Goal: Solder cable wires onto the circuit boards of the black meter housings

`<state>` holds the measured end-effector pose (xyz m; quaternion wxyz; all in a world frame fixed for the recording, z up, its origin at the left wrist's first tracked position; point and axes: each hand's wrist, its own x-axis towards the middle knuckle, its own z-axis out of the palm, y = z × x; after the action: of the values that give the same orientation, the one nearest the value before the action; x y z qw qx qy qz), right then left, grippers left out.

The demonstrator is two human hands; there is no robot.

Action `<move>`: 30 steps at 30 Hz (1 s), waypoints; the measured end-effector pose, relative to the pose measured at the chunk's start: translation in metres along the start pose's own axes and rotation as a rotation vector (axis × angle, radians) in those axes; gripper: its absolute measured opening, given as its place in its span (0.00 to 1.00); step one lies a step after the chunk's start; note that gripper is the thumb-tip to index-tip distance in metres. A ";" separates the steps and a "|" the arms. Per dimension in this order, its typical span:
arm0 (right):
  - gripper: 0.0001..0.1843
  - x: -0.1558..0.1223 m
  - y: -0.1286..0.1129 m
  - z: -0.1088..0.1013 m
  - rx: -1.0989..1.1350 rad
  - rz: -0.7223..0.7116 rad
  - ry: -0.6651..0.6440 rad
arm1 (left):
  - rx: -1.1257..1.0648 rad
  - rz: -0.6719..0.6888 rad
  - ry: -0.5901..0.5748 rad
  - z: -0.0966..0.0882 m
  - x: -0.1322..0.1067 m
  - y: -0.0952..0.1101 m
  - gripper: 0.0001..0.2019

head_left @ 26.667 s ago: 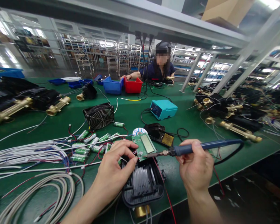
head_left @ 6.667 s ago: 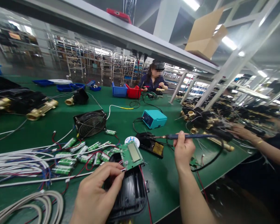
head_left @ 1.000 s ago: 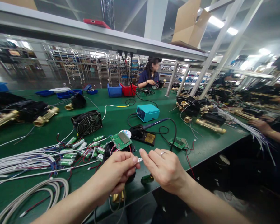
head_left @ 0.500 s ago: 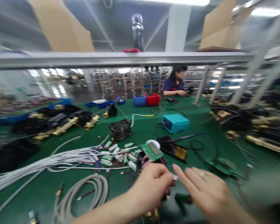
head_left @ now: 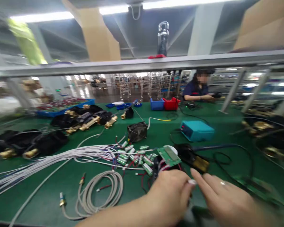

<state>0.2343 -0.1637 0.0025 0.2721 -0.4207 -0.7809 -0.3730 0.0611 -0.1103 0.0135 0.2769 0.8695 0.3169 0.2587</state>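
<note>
My left hand [head_left: 169, 194] is closed in a pinch on a small white connector [head_left: 192, 182]. Stretched fingers of my right hand [head_left: 227, 197] reach beside the connector, the index fingertip close to it; its thumb is hidden. Just beyond my left hand a green circuit board [head_left: 170, 156] leans on a dark assembly with wires, partly covered by the hand. Behind and left of it lies a heap of green-and-white battery cells [head_left: 123, 159] with red and black leads. Below my right hand a dark part is blurred.
On the green table [head_left: 109, 126] lie a coiled grey cable [head_left: 119, 186], a white cable bundle [head_left: 80, 153], a black fan [head_left: 137, 131] and a teal box [head_left: 198, 130]. Black parts with brass fittings [head_left: 91, 123] sit left. A co-worker [head_left: 196, 88] sits beyond red and blue bins [head_left: 157, 104].
The view has turned left, so the bench things stand further right in the picture. Both hands stay close together at the white connector.
</note>
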 end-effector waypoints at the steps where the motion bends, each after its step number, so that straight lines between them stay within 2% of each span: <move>1: 0.19 0.006 -0.003 -0.008 -0.032 -0.023 -0.026 | -0.024 0.018 -0.008 -0.003 -0.003 0.001 0.15; 3: 0.18 0.016 -0.008 -0.015 -0.030 0.043 -0.083 | -0.058 0.050 -0.031 -0.007 -0.006 0.000 0.18; 4: 0.17 0.019 -0.010 -0.016 -0.001 0.120 -0.118 | -0.037 0.062 -0.022 -0.008 -0.007 -0.002 0.18; 7: 0.13 0.022 -0.014 -0.017 0.147 0.268 -0.295 | -0.008 0.109 0.000 -0.008 -0.007 -0.005 0.17; 10: 0.10 0.020 -0.015 -0.018 0.178 0.290 -0.400 | 0.005 0.133 0.016 -0.006 -0.008 -0.006 0.15; 14: 0.08 0.018 -0.015 -0.018 0.046 0.226 -0.329 | -0.012 0.133 0.044 -0.005 -0.007 -0.008 0.15; 19: 0.12 0.020 -0.017 -0.021 -0.031 0.143 -0.248 | -0.032 0.104 0.020 -0.005 -0.005 -0.007 0.15; 25: 0.10 0.020 -0.017 -0.021 -0.092 0.084 -0.308 | 0.042 0.068 -0.080 -0.007 -0.002 -0.003 0.18; 30: 0.08 0.018 -0.013 -0.019 -0.069 0.083 -0.323 | 0.017 0.097 -0.030 -0.005 -0.002 -0.004 0.17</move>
<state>0.2159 -0.1759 0.0221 0.1438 -0.5160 -0.7832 -0.3157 0.0547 -0.1074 0.0141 0.2615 0.8899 0.2722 0.2560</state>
